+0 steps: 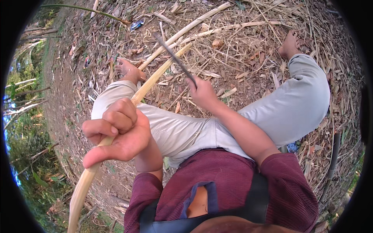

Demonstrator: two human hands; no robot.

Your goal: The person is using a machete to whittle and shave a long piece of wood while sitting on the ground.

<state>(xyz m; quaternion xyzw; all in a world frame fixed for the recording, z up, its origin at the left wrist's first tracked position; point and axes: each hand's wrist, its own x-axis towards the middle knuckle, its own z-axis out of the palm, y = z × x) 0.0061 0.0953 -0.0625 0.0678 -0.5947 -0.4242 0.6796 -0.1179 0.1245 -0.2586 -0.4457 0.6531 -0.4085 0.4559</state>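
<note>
- Clamped nearest the camera, in the head view: left hand, with fingers and thumb wrapped tightly round a peeled wooden stave.
- Held aslant past the left leg, that stave, with the tip pointing away from the body.
- Gripping a long dark blade to the stave's right: right hand, with fingers bunched together round the near end.
- Crossing over the stave near its tip, that blade; cannot tell if touching.
- Lying beyond the stave, on leaf litter: two pale poles, one thicker, one thinner.
- Looks like shaving or trimming the stave's far part.
- Probably calls for a firm left grip, a shallow blade angle and the left foot, just left of the stave, clear of the edge.
</note>
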